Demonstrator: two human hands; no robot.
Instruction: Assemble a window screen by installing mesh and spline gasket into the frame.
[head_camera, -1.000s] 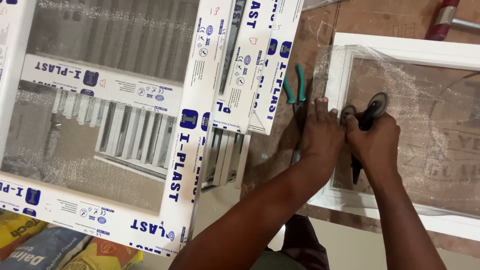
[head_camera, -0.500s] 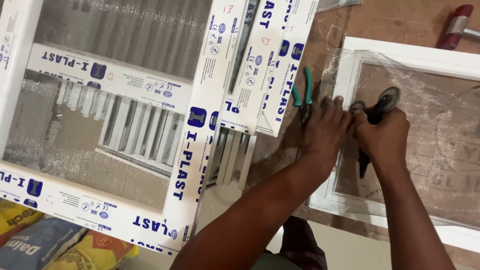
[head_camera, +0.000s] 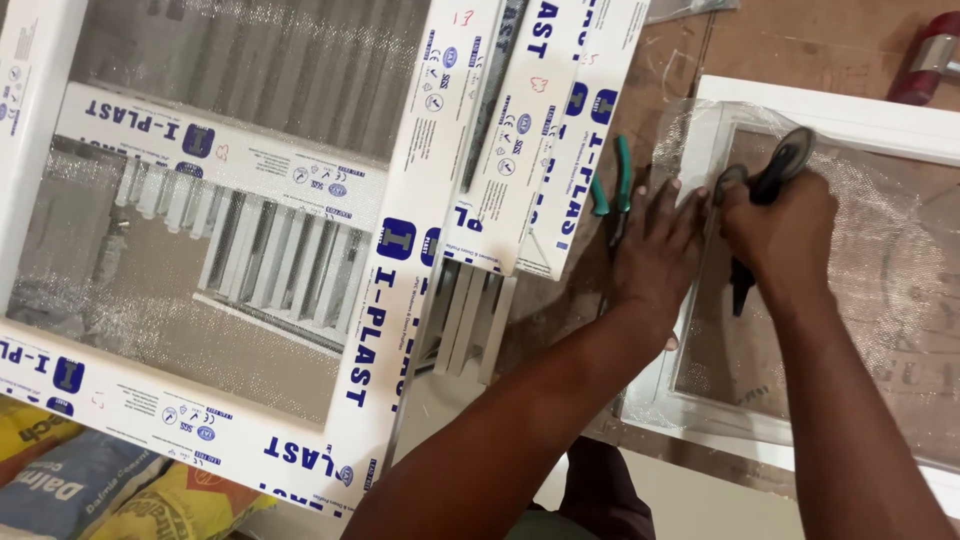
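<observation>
Right of centre, the right hand (head_camera: 785, 225) is clenched around a black roller tool (head_camera: 765, 190), its wheel near the white frame (head_camera: 850, 115)'s upper left corner. The left hand (head_camera: 655, 250) lies flat, fingers (head_camera: 665, 205) spread, pressing the mesh (head_camera: 890, 270) at the frame's left edge, beside green-handled pliers (head_camera: 612, 190).

Even, soft indoor light, fairly bright. White frame (head_camera: 400, 300) near blown out; mild glare on mesh (head_camera: 900, 250) right of it. Shadows faint, short under hands. Slight motion blur at hands; corners softer.
</observation>
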